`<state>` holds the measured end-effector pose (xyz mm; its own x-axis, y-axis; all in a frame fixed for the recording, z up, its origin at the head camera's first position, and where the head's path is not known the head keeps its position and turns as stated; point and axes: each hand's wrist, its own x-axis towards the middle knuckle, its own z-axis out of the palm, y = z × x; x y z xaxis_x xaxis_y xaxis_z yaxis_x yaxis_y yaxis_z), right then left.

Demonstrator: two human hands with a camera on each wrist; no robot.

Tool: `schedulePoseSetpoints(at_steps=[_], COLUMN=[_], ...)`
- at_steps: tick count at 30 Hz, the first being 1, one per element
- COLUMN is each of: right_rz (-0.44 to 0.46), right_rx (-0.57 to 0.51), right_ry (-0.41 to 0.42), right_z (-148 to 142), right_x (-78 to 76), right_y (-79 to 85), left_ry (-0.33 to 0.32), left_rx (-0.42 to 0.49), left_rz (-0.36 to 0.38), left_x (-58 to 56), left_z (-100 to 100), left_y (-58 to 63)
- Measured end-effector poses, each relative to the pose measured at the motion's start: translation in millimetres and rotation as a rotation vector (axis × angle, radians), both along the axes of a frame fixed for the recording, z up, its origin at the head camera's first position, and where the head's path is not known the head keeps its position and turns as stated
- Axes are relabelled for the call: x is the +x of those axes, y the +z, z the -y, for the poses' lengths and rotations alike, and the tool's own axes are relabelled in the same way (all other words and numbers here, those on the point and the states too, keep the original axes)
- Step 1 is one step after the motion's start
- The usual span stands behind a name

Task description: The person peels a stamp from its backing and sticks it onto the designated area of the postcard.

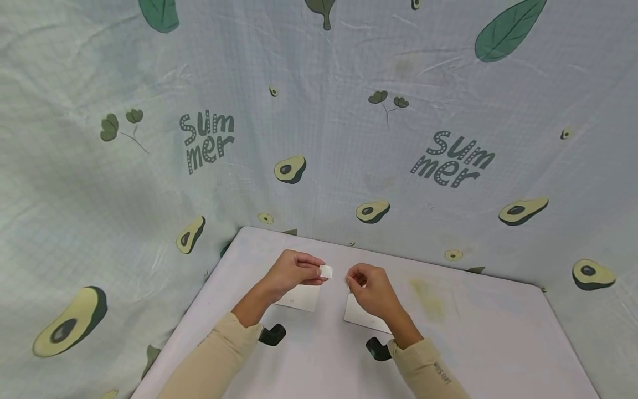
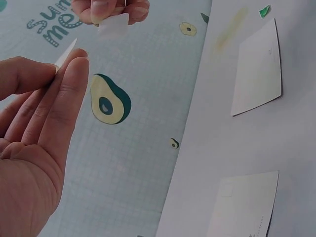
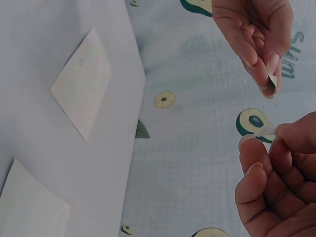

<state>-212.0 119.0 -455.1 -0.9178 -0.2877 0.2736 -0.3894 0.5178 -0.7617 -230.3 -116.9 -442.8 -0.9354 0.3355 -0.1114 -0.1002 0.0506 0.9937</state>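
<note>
My left hand [image 1: 293, 272] pinches a small white paper-like piece [image 1: 326, 271] between thumb and fingers, held above the table. In the left wrist view that piece is seen nearly edge-on. Facing it a short way off, my right hand [image 1: 372, 288] pinches a small, thin, whitish translucent piece [image 2: 114, 27] at its fingertips. The two hands are apart. Below the left hand lies a white card [image 1: 298, 299], and a second white card [image 1: 363, 317] lies partly hidden under the right hand. Faint print, like a postcard's back, shows on one card in the left wrist view.
The white table [image 1: 324, 354] bears a yellowish stain [image 1: 427, 298] to the right. A small green scrap [image 2: 265, 11] shows near a card in the left wrist view. A cloth [image 1: 329, 138] printed with avocados hangs behind and at the sides. Dark wrist devices [image 1: 272, 334] sit by the cuffs.
</note>
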Motion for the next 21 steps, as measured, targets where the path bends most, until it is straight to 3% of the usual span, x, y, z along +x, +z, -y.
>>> schedulePoseSetpoints(at_steps=[11, 21], right_rz=[-0.045, 0.001], right_rx=[0.037, 0.109], right_ry=[0.094, 0.14], right_z=[8.4, 9.6], right_x=[5.1, 8.3], right_y=[-6.2, -3.4], left_ry=[0.033, 0.04], left_rx=[0.003, 0.009], left_rz=[-0.004, 0.021], left_x=[-1.7, -0.5], left_z=[3.9, -0.8], left_y=[-0.8, -7.7])
